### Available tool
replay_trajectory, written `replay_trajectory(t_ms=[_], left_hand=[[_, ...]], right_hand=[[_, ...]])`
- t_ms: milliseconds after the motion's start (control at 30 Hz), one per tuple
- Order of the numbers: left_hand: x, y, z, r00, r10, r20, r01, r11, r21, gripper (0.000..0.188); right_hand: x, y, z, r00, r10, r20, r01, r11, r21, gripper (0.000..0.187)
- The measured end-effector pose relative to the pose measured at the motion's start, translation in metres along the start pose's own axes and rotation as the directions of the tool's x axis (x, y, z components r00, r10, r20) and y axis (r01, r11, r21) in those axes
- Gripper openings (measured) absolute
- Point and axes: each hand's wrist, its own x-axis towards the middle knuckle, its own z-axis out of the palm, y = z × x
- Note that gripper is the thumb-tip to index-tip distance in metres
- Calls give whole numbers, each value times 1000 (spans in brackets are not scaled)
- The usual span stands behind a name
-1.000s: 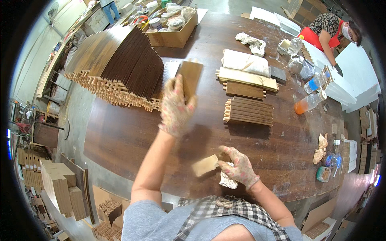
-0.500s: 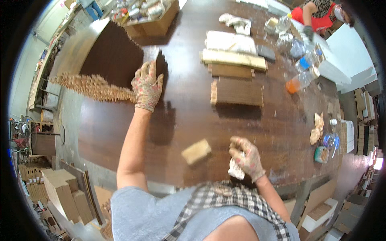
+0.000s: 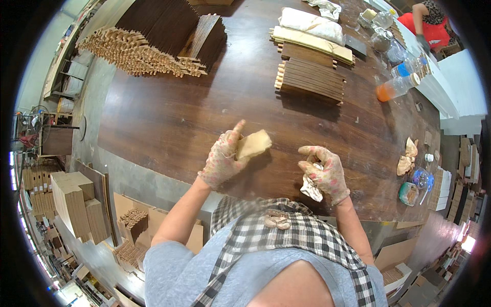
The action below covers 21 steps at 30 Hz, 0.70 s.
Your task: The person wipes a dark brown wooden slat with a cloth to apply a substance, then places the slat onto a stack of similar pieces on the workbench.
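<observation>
Left hand (image 3: 223, 159) gloved, grasping a pale block (image 3: 253, 144) just above the worktop (image 3: 169, 123) near its front edge. Right hand (image 3: 323, 172) clenched on a crumpled white rag (image 3: 310, 189) beside it. Near the far right edge, a lying bottle (image 3: 396, 87) part-filled with orange liquid.
</observation>
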Motion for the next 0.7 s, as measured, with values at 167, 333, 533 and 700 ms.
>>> replay_trajectory(t_ms=[167,333,533,700], left_hand=[[21,62,-1,984,160,81,-154,985,-80,95],[54,117,27,879,472,74,-458,876,-150,94],[128,88,85,905,424,-28,-396,865,308,76],[142,75,116,923,385,-14,-296,733,613,78]], right_hand=[[2,-39,-12,925,-362,118,363,745,-559,52],[-9,-6,-28,964,-164,210,264,696,-668,60],[-48,46,-78,986,132,-104,-116,982,147,49],[-73,70,-102,961,203,-189,-152,954,257,58]])
